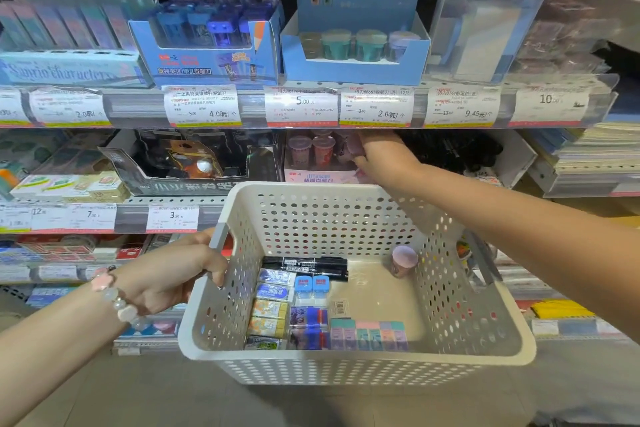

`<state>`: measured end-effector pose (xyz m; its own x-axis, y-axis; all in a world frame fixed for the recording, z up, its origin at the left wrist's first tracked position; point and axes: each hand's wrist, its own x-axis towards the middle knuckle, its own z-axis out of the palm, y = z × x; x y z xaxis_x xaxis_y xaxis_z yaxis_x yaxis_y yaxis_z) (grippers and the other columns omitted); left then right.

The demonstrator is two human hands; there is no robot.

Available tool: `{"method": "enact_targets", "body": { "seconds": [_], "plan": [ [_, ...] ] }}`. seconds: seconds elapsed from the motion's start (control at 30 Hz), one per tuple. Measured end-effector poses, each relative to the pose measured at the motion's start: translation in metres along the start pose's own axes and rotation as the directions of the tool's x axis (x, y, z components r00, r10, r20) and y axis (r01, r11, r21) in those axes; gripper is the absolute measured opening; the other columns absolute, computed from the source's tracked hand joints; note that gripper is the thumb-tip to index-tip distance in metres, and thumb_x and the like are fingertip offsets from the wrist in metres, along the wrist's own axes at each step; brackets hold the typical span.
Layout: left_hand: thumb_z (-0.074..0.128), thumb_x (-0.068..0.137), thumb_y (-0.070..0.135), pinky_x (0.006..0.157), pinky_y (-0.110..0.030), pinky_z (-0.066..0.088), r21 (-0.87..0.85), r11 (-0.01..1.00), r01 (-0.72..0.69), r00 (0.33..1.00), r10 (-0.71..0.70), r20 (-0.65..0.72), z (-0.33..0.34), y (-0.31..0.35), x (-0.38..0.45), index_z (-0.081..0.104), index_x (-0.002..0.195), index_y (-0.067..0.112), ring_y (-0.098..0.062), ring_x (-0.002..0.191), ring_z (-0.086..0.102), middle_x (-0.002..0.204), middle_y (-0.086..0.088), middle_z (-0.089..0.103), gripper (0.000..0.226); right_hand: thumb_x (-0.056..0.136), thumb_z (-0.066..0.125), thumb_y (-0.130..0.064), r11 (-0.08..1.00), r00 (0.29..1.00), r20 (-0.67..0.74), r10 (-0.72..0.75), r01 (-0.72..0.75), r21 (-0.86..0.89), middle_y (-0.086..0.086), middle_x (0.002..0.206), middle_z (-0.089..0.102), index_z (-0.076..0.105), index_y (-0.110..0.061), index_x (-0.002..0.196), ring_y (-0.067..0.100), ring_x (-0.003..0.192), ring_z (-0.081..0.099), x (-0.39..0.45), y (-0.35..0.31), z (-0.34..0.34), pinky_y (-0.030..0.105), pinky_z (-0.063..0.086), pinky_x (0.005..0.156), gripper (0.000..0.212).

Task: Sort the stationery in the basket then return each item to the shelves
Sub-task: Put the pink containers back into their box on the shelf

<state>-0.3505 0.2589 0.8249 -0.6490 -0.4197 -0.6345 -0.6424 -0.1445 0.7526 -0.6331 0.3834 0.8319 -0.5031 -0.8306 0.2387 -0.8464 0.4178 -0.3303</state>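
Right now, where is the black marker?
The black marker lies in the basket, at the far left of its floor, just behind the erasers.

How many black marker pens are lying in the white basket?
2. Both black marker pens lie side by side along the far left of the white perforated plastic basket floor, one just behind the other. Nothing seems to cover more.

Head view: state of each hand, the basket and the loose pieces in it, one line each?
Left hand: grip closed on the white perforated plastic basket's grey handle.
Right hand: on the second shelf, grip closed on a small pale purple item at the pink display box.
White perforated plastic basket: held up, partly filled.
Black marker pens: lying flat.
Purple round sharpener: tipped on its side, apart from the rest.
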Motion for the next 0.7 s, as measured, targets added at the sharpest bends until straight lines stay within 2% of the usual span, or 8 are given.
{"method": "enact_targets", "body": {
  "seconds": [0.07, 0.17, 0.23, 0.3, 0.5, 0.57, 0.63, 0.7],
  "plan": [
    [0.05, 0.044, -0.003, 0.073, -0.04, 0.046, -0.004, 1.0, -0.002, 1.0, 0.002, 0.004, 0.0, 0.0, 0.0, 0.06, 0.106, 0.011, -0.033, 0.079, 0.052, 0.087, -0.022, 0.056, 0.065, 0.086, 0.052, 0.0, 0.999, 0.997, 0.058, 0.045, -0.046, 0.014, 0.007, 0.095, 0.049, 0.056, -0.004, 0.099, 0.027, 0.09, 0.051, 0.005, 0.0, -0.001, 0.031, 0.04, 0.071, 0.015],
    [0.049, 0.044, -0.003, 0.069, -0.037, 0.048, -0.007, 1.0, -0.005, 1.0, 0.005, 0.012, 0.001, 0.0, -0.001, 0.059, 0.105, 0.009, -0.032, 0.076, 0.053, 0.085, -0.022, 0.056, 0.063, 0.091, 0.051, -0.007, 0.988, 0.963, 0.245, 0.115, -0.086, -0.128, 0.004, 0.092, 0.052, 0.053, -0.014, 0.081, 0.024, 0.089, 0.051, 0.014, 0.003, 0.0, 0.032, 0.038, 0.074, 0.012],
    [0.049, 0.044, -0.004, 0.069, -0.038, 0.049, -0.012, 1.0, -0.006, 1.0, 0.006, 0.02, 0.001, 0.001, -0.002, 0.06, 0.105, 0.008, -0.032, 0.075, 0.054, 0.085, -0.022, 0.058, 0.064, 0.091, 0.051, -0.007, 0.992, 0.967, 0.24, 0.088, -0.062, -0.112, 0.008, 0.103, 0.061, 0.061, -0.013, 0.098, 0.027, 0.095, 0.056, 0.02, 0.004, 0.0, 0.033, 0.046, 0.079, 0.013],
    [0.049, 0.044, -0.004, 0.07, -0.038, 0.049, -0.013, 1.0, -0.008, 1.0, 0.008, 0.022, 0.001, 0.001, -0.002, 0.06, 0.106, 0.009, -0.033, 0.076, 0.054, 0.085, -0.022, 0.058, 0.064, 0.089, 0.051, -0.008, 0.994, 0.982, 0.178, 0.061, -0.043, -0.099, 0.007, 0.117, 0.062, 0.061, -0.013, 0.115, 0.031, 0.105, 0.057, 0.025, 0.006, 0.001, 0.036, 0.051, 0.087, 0.028],
    [0.048, 0.044, -0.004, 0.065, -0.037, 0.052, 0.0, 1.0, -0.004, 0.999, 0.004, 0.032, 0.001, 0.003, -0.003, 0.058, 0.107, 0.009, -0.032, 0.074, 0.057, 0.085, -0.023, 0.06, 0.065, 0.088, 0.041, -0.008, 0.988, 0.961, 0.257, 0.098, -0.063, -0.142, 0.009, 0.13, 0.056, 0.055, -0.017, 0.126, 0.032, 0.11, 0.054, 0.027, 0.012, -0.01, 0.039, 0.051, 0.092, 0.041],
    [0.048, 0.044, -0.004, 0.064, -0.037, 0.052, -0.002, 1.0, -0.009, 0.999, 0.009, 0.033, 0.001, 0.002, -0.003, 0.059, 0.108, 0.008, -0.031, 0.072, 0.058, 0.085, -0.023, 0.06, 0.066, 0.09, 0.04, -0.004, 0.994, 0.971, 0.233, 0.049, -0.023, -0.11, 0.011, 0.139, 0.047, 0.046, -0.02, 0.136, 0.035, 0.119, 0.048, 0.019, 0.016, -0.014, 0.039, 0.046, 0.098, 0.05],
    [0.048, 0.044, -0.004, 0.064, -0.037, 0.052, -0.004, 1.0, -0.014, 0.999, 0.014, 0.031, 0.001, 0.002, -0.003, 0.06, 0.107, 0.009, -0.031, 0.071, 0.057, 0.085, -0.022, 0.06, 0.066, 0.087, 0.04, -0.004, 0.997, 0.993, 0.097, -0.067, 0.07, -0.023, 0.009, 0.141, 0.047, 0.047, -0.019, 0.137, 0.032, 0.126, 0.044, 0.001, 0.018, -0.017, 0.033, 0.04, 0.103, 0.052],
    [0.048, 0.043, -0.005, 0.065, -0.037, 0.052, -0.015, 1.0, -0.014, 1.0, 0.014, 0.025, 0.001, 0.002, -0.004, 0.061, 0.107, 0.01, -0.031, 0.071, 0.056, 0.084, -0.022, 0.059, 0.066, 0.081, 0.04, -0.008, 0.968, 0.967, -0.051, -0.249, 0.251, 0.021, 0.01, 0.119, 0.063, 0.062, -0.01, 0.119, 0.027, 0.111, 0.056, -0.023, 0.017, -0.023, 0.03, 0.045, 0.092, 0.044]
  ]
}}
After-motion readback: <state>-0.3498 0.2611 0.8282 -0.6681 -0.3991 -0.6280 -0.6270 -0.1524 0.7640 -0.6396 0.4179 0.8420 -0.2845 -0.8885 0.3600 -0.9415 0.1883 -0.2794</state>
